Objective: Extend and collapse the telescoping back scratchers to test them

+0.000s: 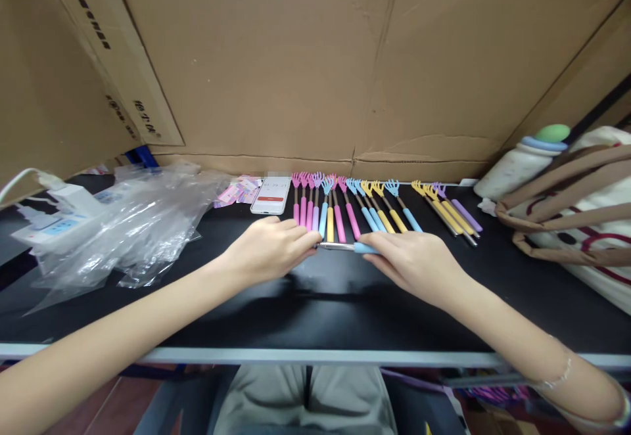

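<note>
My left hand (pixel 269 248) and my right hand (pixel 414 259) hold one back scratcher (pixel 345 247) crosswise between them, just above the black table (pixel 325 303). Its metal shaft runs from my left fingers to a light blue grip pinched in my right fingers. Its claw end is hidden inside my left hand. Behind it lies a row of back scratchers (pixel 365 208) with pink, blue, yellow and purple grips and claw heads pointing toward the cardboard wall.
Clear plastic bags (pixel 133 225) and a white power strip (pixel 59 221) lie at the left. A phone (pixel 271 195) and pink packets (pixel 239 190) sit behind. A white bottle (pixel 522 162) and a canvas bag (pixel 582 211) stand at the right. Cardboard (pixel 315 60) walls the back.
</note>
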Motion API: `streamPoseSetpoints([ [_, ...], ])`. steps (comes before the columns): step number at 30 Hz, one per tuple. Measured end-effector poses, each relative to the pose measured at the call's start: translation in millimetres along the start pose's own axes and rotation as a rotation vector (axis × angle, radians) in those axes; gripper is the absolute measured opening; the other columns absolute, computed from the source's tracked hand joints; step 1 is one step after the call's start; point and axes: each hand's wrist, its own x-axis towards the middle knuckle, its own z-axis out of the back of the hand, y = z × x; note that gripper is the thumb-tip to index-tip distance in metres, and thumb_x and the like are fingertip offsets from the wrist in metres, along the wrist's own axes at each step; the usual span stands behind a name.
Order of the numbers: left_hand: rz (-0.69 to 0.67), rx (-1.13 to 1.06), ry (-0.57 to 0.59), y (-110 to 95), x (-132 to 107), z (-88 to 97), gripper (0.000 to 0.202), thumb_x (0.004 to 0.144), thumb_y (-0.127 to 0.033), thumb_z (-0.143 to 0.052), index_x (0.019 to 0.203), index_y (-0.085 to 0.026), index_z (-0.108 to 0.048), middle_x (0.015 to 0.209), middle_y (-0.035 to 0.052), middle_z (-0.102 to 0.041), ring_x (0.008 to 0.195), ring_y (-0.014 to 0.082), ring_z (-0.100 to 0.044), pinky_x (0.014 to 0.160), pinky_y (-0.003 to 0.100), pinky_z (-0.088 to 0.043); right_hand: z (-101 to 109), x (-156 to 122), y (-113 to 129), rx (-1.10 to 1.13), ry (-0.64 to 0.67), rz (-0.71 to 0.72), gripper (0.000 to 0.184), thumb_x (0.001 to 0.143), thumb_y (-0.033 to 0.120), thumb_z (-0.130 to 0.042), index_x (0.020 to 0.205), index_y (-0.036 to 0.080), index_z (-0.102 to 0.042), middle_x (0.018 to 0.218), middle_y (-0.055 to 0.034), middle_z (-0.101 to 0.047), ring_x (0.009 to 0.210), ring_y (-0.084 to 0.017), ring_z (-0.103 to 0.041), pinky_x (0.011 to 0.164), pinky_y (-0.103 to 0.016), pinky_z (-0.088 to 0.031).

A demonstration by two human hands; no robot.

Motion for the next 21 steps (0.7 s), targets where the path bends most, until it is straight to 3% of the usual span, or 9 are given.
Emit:
streamPoseSetpoints([
  [7, 0.049, -0.225, 0.186, 21.5, -6.6, -6.3, 0.025, 0.096, -0.032, -0.032, 0.099, -0.019, -0.054, 0.085, 0.0015, -0.061, 0.078, 0.0146, -0.059, 0.064, 0.025, -0.039, -17.2, -6.9, -26.1, 0.212, 0.129, -0.019, 0.025, 0.094, 0.031, -0.039, 0.111, 0.021, -0.055, 0.086, -0.0007, -0.071, 0.070, -0.013, -0.066, 0.058, -0.023, -0.039],
  [14, 0.067, -0.412, 0.272, 25.4, -24.3, -23.6, 0.023, 0.093, -0.036, -0.042, 0.108, -0.025, -0.055, 0.093, -0.0008, -0.062, 0.081, 0.0111, -0.060, 0.067, 0.021, -0.041, -26.0, -15.7, -33.0, 0.447, 0.310, -0.094, 0.024, 0.091, 0.035, -0.045, 0.109, 0.026, -0.058, 0.091, 0.0014, -0.070, 0.075, -0.012, -0.065, 0.065, -0.022, -0.040],
  [21, 0.130, -0.395, 0.326, 34.3, -27.8, -22.4, 0.027, 0.088, -0.041, -0.050, 0.108, -0.024, -0.056, 0.100, 0.0003, -0.062, 0.091, 0.0145, -0.059, 0.073, 0.022, -0.041, -24.9, -18.2, -32.9, 0.465, 0.352, -0.144, 0.018, 0.088, 0.034, -0.049, 0.099, 0.024, -0.060, 0.090, -0.0009, -0.068, 0.072, -0.014, -0.061, 0.064, -0.023, -0.038],
])
